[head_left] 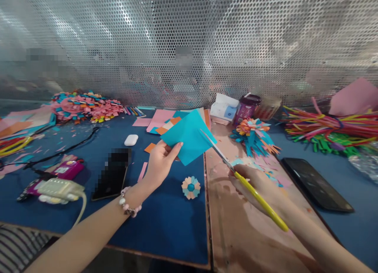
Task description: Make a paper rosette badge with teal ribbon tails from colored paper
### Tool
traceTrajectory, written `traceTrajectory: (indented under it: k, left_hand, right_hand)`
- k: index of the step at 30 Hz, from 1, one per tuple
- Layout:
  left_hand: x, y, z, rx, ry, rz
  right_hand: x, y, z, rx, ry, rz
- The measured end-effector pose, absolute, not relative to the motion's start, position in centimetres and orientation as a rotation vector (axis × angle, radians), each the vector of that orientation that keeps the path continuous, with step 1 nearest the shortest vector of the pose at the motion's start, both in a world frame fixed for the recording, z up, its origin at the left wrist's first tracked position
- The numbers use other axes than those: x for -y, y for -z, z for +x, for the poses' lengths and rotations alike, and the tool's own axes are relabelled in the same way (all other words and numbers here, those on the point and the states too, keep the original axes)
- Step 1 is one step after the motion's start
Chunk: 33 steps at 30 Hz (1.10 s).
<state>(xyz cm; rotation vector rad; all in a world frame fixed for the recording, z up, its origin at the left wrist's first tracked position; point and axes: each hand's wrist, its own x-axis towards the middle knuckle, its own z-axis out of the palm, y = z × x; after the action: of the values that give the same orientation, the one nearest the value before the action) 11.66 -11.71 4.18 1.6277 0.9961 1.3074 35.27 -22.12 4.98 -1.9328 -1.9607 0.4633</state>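
My left hand (162,159) pinches a turquoise square of paper (189,137) by its near left edge and holds it up over the table. In my right hand (256,186) is a pair of scissors (251,190) with yellow handles. Their metal blades point up and left, and the tip overlaps the paper in view; whether it touches, I cannot tell. Below the paper a small round paper flower (191,187) in peach and light blue with a teal centre lies on the blue tabletop.
Paper sheets (161,119) lie behind the paper. Phones (113,176) (317,184) flank both arms. A white earbud case (131,140), power bank with cable (60,190), heaped paper pieces (85,106), a paper pompom (255,135), a purple cup (248,107) and pipe cleaners (330,125) surround the work area.
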Motion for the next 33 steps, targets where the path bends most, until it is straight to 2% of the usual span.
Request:
traceTrajectory:
  k: [33]
  left_hand:
    - [11.89,-3.93,11.8,-1.01,-1.302,1.657]
  right_hand:
    - [21.96,-4.46,35.34,1.889,-0.525,-1.874]
